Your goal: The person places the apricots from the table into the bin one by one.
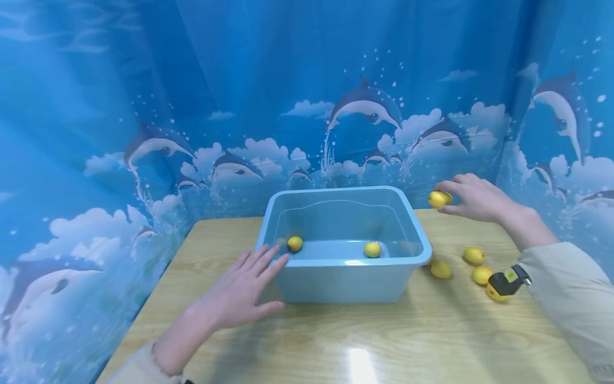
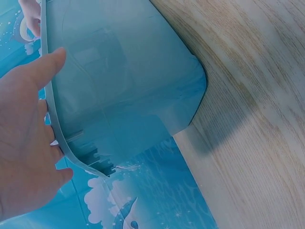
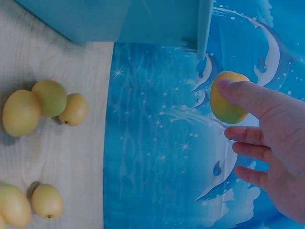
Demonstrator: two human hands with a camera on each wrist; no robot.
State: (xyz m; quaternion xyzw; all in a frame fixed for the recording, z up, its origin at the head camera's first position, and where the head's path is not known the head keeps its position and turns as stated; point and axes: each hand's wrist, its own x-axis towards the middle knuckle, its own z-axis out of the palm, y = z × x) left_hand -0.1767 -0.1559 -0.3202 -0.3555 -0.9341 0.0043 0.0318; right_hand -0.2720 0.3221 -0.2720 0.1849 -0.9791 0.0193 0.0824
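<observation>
A light blue plastic tub [image 1: 340, 284] stands on the wooden table, with a lemon [image 1: 295, 244] at its left inside and another lemon [image 1: 372, 249] nearer the right. My right hand [image 1: 479, 198] pinches a yellow lemon [image 3: 228, 106], tinged green, between thumb and fingers. It is raised beyond the tub's right rim, and the other fingers are loosely bent. My left hand [image 1: 242, 293] has its fingers spread at the tub's near left corner. Its fingertips overlap the rim [image 2: 56, 125] in the left wrist view, and it holds nothing.
Several loose lemons [image 1: 474, 255] lie on the table [image 1: 331, 341] right of the tub, some below my right forearm. A blue curtain [image 1: 288, 106] printed with dolphins hangs behind the table and along both sides. A dark device [image 1: 506, 281] is at my right wrist.
</observation>
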